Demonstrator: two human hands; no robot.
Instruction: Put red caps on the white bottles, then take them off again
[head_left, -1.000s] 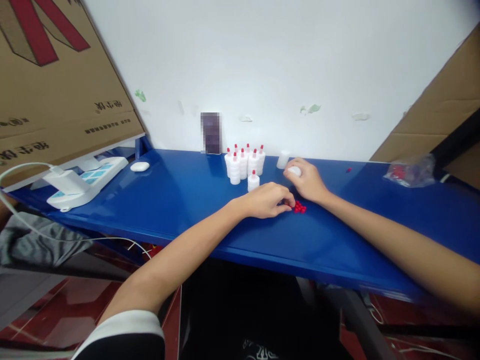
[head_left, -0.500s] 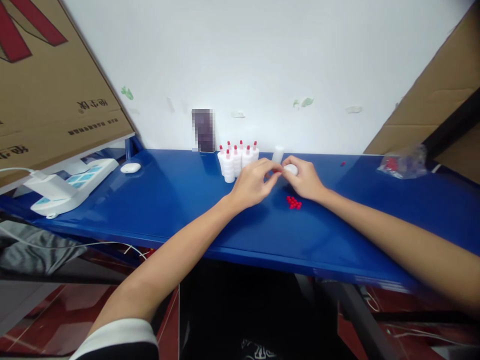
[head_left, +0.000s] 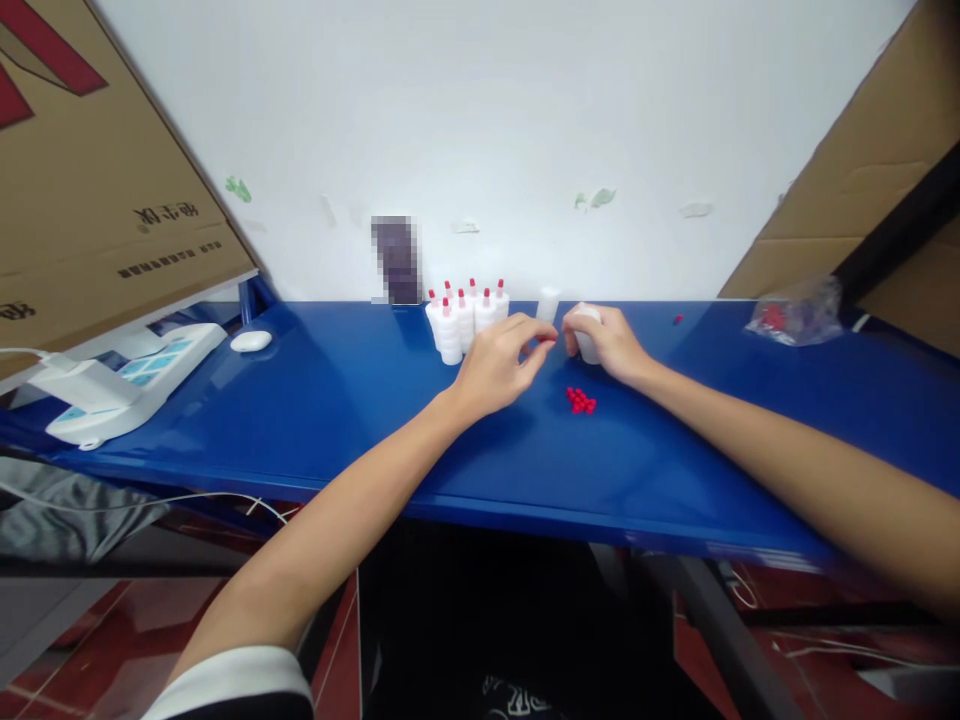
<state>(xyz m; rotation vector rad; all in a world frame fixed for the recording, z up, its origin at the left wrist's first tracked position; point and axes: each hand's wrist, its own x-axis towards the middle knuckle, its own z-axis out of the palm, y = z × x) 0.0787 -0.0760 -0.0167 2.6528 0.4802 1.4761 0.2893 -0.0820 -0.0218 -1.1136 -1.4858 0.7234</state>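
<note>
My right hand (head_left: 611, 340) is wrapped round a white plastic bottle (head_left: 588, 345), which stands upright just above or on the blue table. Facing it from the left, my left hand (head_left: 499, 362) has thumb and index finger pinched together; a hint of red shows at the tips, too small to name. A group of white squeeze bottles (head_left: 466, 325) with red-tipped nozzles stands behind the left hand, partly hidden by it. Another white bottle (head_left: 549, 304) without a red tip stands between and behind my hands. Several small red caps (head_left: 580, 401) lie in a cluster in front of the right hand.
A phone (head_left: 401, 262) leans on the wall. To the left lie a white earbud case (head_left: 250, 341) and a power strip (head_left: 172, 360) with a charger. A clear bag (head_left: 799, 315) of red pieces is at right, with a lone red cap (head_left: 678, 319) nearer. Cardboard (head_left: 97, 190) flanks the table.
My hands have drawn slightly apart. The bottle in my right hand has turned from tilted towards me to more upright. The whole view has shifted a little.
</note>
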